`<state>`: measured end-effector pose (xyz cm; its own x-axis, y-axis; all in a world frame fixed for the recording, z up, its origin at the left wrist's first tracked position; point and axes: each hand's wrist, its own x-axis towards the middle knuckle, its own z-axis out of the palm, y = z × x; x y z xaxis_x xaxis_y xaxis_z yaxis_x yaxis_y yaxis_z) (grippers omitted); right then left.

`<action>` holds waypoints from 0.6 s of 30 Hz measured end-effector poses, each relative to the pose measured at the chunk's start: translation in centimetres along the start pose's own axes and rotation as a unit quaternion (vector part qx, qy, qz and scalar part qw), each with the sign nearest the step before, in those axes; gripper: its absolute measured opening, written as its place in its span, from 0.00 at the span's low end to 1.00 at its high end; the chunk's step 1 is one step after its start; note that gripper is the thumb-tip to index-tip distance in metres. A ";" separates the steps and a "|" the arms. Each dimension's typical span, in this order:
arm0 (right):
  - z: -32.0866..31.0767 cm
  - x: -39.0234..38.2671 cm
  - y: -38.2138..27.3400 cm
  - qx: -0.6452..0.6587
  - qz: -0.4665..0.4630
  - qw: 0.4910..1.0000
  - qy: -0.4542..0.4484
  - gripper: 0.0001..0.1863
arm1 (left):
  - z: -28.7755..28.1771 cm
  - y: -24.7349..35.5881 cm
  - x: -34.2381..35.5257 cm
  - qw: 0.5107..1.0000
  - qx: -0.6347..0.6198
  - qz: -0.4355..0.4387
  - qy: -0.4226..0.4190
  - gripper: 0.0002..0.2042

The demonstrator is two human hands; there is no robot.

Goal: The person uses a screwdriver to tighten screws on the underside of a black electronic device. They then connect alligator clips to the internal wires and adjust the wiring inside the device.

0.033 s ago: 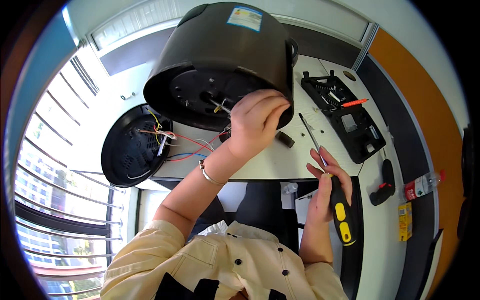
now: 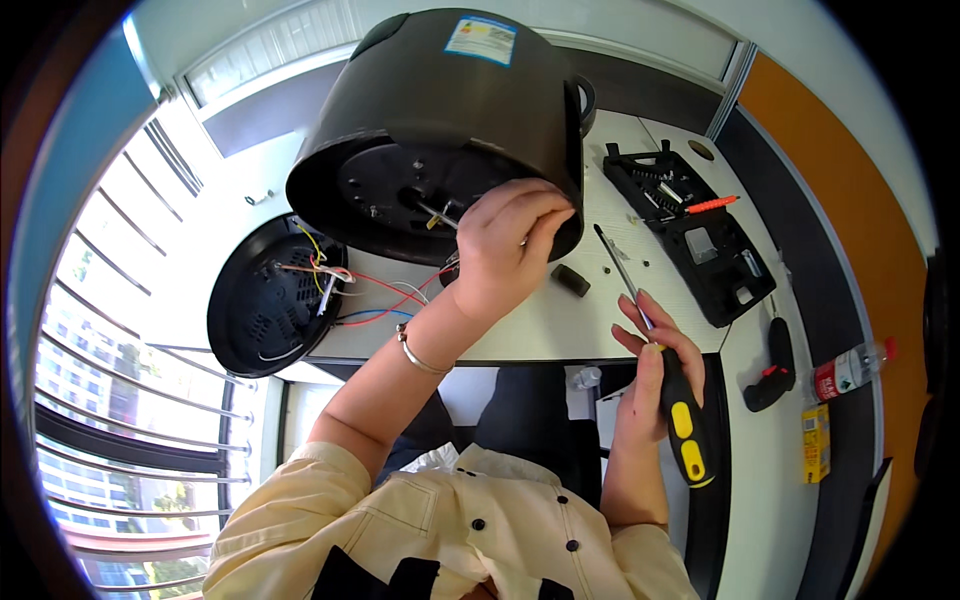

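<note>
My left hand [image 2: 510, 235] is closed in the open underside of a large black appliance housing [image 2: 450, 95], near its right rim. Its fingertips are partly hidden, so I cannot make out what they pinch. Beside the knuckles, a thin metal piece [image 2: 438, 213] sticks out of a hole in the housing's inner plate. In my right hand [image 2: 655, 375] is a screwdriver [image 2: 684, 430] with a black and yellow handle, its shaft pointing up and left, away from the housing. A round black vented base [image 2: 265, 310] lies at left, with red, blue, white and yellow wires running from it toward the housing.
An open black tool case [image 2: 690, 235] holds bits and a red pen-like tool [image 2: 712, 204]. A small dark block [image 2: 570, 280] and tiny screws lie on the white table [image 2: 520, 335]. At right are a black power screwdriver [image 2: 772, 370], a bottle [image 2: 845, 370] and a yellow box [image 2: 815, 443].
The housing has shifted very slightly, and the metal piece beside my left hand sits at a slightly different angle. My right hand still holds the screwdriver in the same place.
</note>
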<state>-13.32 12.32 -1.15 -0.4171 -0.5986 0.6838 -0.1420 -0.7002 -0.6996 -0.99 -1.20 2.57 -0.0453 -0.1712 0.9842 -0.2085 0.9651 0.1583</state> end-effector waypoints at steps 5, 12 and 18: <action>-0.5 0.9 1.6 0.064 0.013 0.998 -0.002 0.10 | 0.4 0.2 -0.8 0.982 -0.122 -0.145 -0.002 0.03; -1.0 1.7 2.6 0.103 0.048 0.993 -0.011 0.09 | 1.2 1.3 -1.4 0.895 -0.302 -0.323 0.054 0.04; -1.3 2.5 3.9 0.112 0.047 0.993 -0.001 0.10 | 0.1 1.5 0.1 0.882 -0.281 -0.372 -0.070 0.06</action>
<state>-16.07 8.62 -2.48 -0.4177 -0.6658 0.6183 0.0997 -0.7100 -0.6971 -1.43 0.20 2.91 -0.2291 -0.7834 0.5777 0.2847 0.5136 0.8094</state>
